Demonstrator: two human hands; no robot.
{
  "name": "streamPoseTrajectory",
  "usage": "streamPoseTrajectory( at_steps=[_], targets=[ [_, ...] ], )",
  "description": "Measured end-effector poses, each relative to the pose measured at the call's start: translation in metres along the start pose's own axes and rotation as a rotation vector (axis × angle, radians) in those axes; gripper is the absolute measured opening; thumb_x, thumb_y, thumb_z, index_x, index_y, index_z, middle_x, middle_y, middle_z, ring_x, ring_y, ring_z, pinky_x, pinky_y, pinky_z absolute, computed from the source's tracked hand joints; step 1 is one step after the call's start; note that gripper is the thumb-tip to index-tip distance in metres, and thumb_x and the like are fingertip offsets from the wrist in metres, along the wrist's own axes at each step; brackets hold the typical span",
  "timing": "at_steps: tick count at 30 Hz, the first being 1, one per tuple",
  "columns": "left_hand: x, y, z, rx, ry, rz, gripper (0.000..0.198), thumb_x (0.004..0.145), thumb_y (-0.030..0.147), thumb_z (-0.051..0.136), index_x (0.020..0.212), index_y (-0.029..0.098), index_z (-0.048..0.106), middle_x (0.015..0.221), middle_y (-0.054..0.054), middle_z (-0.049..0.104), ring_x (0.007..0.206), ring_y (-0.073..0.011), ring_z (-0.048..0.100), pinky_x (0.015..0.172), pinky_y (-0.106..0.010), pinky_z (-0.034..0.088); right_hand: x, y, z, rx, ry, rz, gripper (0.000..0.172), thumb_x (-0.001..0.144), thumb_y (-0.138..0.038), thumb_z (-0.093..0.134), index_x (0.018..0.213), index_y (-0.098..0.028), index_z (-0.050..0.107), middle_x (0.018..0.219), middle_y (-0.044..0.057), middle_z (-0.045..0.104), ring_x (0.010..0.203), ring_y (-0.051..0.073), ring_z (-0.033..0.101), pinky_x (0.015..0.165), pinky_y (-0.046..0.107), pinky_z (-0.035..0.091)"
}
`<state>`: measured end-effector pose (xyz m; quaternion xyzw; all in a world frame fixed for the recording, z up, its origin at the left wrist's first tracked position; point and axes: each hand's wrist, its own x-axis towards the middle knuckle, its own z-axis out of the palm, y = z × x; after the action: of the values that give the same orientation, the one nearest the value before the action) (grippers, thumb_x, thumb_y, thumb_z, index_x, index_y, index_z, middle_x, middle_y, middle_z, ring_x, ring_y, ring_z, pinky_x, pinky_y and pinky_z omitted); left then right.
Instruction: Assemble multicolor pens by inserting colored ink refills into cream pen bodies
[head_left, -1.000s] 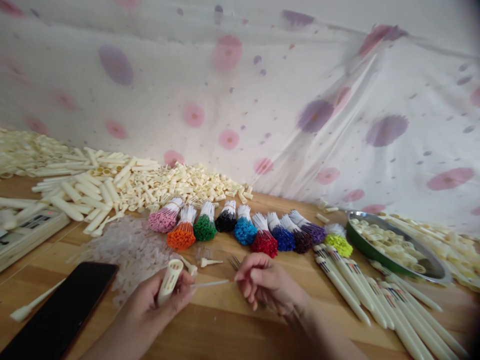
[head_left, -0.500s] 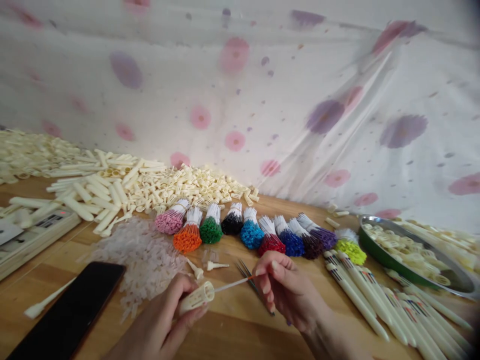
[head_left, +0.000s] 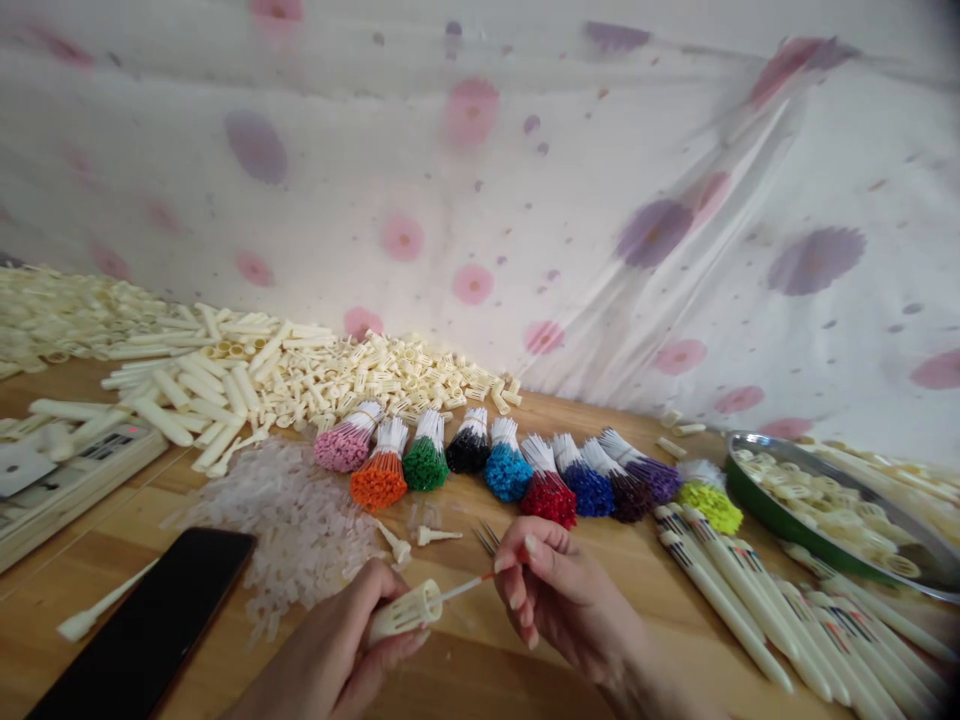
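My left hand is closed round a cream slotted pen barrel, its open end facing right. My right hand pinches a thin refill with an orange tip, the far end of which is inside the barrel's mouth. Several more thin refills stick out from under my right hand's fingers. Just beyond the hands lies a row of bundled refills in many colours, from pink through orange, green and red to yellow-green.
A black phone lies at the near left beside a heap of clear small parts. Cream barrels and caps pile at the back left. Assembled pens and a green-rimmed tray of parts are at right. Flowered cloth hangs behind.
A second ago the barrel stood upright in my left hand. It now lies level, and my right hand has pushed the orange-tipped refill deeper into its mouth.
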<state>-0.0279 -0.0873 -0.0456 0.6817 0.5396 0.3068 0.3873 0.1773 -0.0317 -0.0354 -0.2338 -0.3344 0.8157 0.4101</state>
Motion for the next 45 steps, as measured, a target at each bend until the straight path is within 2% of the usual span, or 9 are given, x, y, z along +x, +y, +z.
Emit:
streamPoseTrajectory(
  at_steps=[20, 37, 42, 45],
  targets=[
    [-0.001, 0.006, -0.003, 0.001, -0.027, -0.003, 0.015, 0.086, 0.037, 0.045, 0.082, 0.024, 0.052, 0.073, 0.003, 0.062, 0.070, -0.0156, 0.059, 0.066, -0.024, 0.039, 0.001, 0.001, 0.001, -0.049, -0.010, 0.008, 0.026, 0.067, -0.037, 0.077, 0.066, -0.012, 0.070, 0.050, 0.001, 0.064, 0.039, 0.006, 0.056, 0.037, 0.013, 0.047],
    [-0.001, 0.002, 0.002, -0.012, -0.009, 0.042, 0.013, 0.085, 0.036, 0.046, 0.081, 0.025, 0.052, 0.072, 0.003, 0.062, 0.066, -0.0151, 0.058, 0.063, -0.024, 0.041, 0.005, 0.033, 0.011, -0.074, -0.010, 0.072, 0.029, 0.068, -0.037, 0.076, 0.071, -0.010, 0.067, 0.055, 0.001, 0.064, 0.042, 0.007, 0.057, 0.038, 0.013, 0.046],
    [0.000, -0.001, 0.002, -0.010, 0.015, 0.047, 0.014, 0.084, 0.037, 0.046, 0.080, 0.025, 0.052, 0.070, 0.003, 0.062, 0.065, -0.0153, 0.059, 0.061, -0.023, 0.042, 0.003, 0.033, 0.014, -0.107, 0.000, 0.043, 0.031, 0.068, -0.039, 0.076, 0.072, -0.010, 0.066, 0.056, 0.001, 0.064, 0.044, 0.006, 0.056, 0.039, 0.013, 0.046],
    [0.000, -0.005, -0.001, 0.040, -0.035, 0.040, 0.016, 0.086, 0.038, 0.044, 0.083, 0.025, 0.052, 0.073, 0.002, 0.063, 0.069, -0.0162, 0.060, 0.064, -0.025, 0.043, 0.003, 0.032, 0.015, -0.129, 0.002, 0.025, 0.030, 0.068, -0.038, 0.075, 0.071, -0.010, 0.065, 0.055, 0.001, 0.063, 0.044, 0.006, 0.056, 0.039, 0.013, 0.046]
  ],
)
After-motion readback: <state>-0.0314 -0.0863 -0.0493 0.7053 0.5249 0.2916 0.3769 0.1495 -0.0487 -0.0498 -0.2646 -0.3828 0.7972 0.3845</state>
